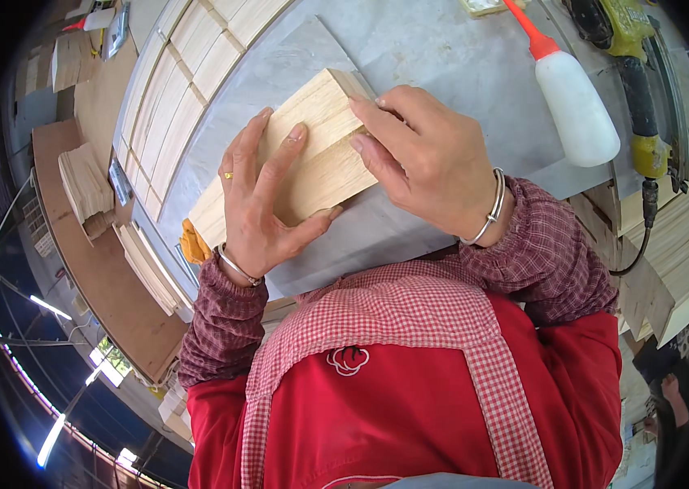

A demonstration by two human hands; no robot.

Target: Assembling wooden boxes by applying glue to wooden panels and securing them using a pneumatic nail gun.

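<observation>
Pale wooden boards (336,151) lie together at the middle of the worktable, with a line or step running along their length. Across them rests my left hand (263,191), fingers over the top and far side and thumb along the near edge, closed on the boards. At their right end, my right hand (430,155) has its thumb and index finger bent against the wood, gripping the end. Whether something small sits between those fingertips is hidden. Something orange-yellow (195,241) shows beside the left end of the boards.
A white squeeze bottle (577,110) with a red nozzle lies at the right, beside a yellow-green power tool (634,77) with a cable. Long light wood strips (186,77) fill the far left of the grey tabletop (442,49). Wood stacks (84,187) stand left; more boards (674,244) lie right.
</observation>
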